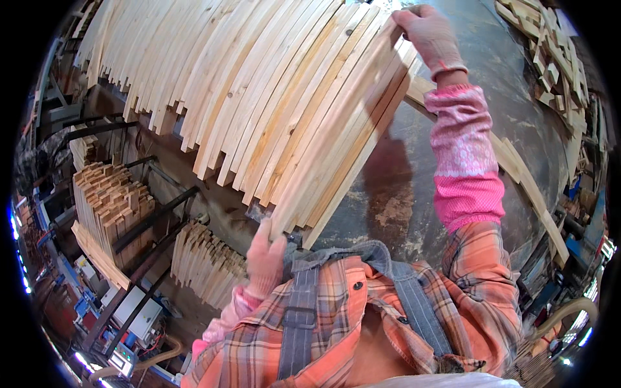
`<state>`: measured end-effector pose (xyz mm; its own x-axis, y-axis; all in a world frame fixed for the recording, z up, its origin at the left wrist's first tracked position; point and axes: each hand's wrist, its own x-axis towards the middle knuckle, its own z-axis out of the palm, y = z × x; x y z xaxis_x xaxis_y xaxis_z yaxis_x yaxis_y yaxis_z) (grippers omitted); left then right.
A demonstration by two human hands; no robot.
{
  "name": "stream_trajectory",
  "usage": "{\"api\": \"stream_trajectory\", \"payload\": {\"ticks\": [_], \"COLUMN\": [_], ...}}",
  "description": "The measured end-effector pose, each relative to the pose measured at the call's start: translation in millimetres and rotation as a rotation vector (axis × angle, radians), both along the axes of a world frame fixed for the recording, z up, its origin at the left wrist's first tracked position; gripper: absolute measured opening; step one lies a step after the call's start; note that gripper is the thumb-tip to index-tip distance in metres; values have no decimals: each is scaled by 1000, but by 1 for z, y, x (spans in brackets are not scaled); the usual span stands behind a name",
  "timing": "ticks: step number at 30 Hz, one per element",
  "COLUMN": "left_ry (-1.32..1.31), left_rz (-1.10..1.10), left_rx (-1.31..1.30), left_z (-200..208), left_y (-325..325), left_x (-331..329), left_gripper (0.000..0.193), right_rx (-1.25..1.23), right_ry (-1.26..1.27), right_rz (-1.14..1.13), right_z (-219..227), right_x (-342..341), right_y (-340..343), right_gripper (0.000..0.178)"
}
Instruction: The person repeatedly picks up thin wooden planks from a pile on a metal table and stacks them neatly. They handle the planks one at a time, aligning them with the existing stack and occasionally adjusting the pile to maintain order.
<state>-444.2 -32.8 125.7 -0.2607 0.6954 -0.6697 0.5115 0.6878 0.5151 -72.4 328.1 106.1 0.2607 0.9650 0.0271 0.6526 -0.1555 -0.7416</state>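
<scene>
A pale wooden strip [339, 126], slightly blurred, spans between my two hands over the row. My right hand [432, 40], in a light glove, is closed on its far end, thumb and fingers pinching it. At the near end, my left hand [264, 264] closes on the strip with thumb and fingers; its palm is partly turned from view. Beneath and to the left lies a long row of similar wooden strips [249, 84], side by side with uneven near ends. A few more strips [362, 168] lie just right of the held one, in shadow.
The row rests on a dark, worn metal table [401, 187]. Loose boards [517, 165] lie on its right side, with a jumbled wood pile [550, 58] at the far right. Stacked wood [113, 200] and a second stack [210, 258] stand lower left beside black metal bars [155, 220].
</scene>
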Motion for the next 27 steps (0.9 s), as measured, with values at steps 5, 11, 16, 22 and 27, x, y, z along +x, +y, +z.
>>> {"api": "stream_trajectory", "payload": {"ticks": [5,11,16,22,27], "left_ry": [-19,353,430,517,533], "left_rz": [-4,-358,-569,-752,-791], "left_rx": [332,469,606,265,188], "left_z": [4,-10,-3,-8,-5], "left_y": [-45,-10,32,73,91], "left_x": [-29,-51,-39,-21,-32], "left_gripper": [69,67,80,103,104], "right_rx": [-8,-37,-178,-480,-526], "right_ry": [791,-29,120,220,320], "right_rz": [69,-36,-162,-50,-77], "right_z": [-30,-26,-52,-71,-58], "right_x": [27,0,-21,-116,-114], "right_y": [-9,-64,-201,-243,-239], "right_gripper": [52,64,47,56,63]}}
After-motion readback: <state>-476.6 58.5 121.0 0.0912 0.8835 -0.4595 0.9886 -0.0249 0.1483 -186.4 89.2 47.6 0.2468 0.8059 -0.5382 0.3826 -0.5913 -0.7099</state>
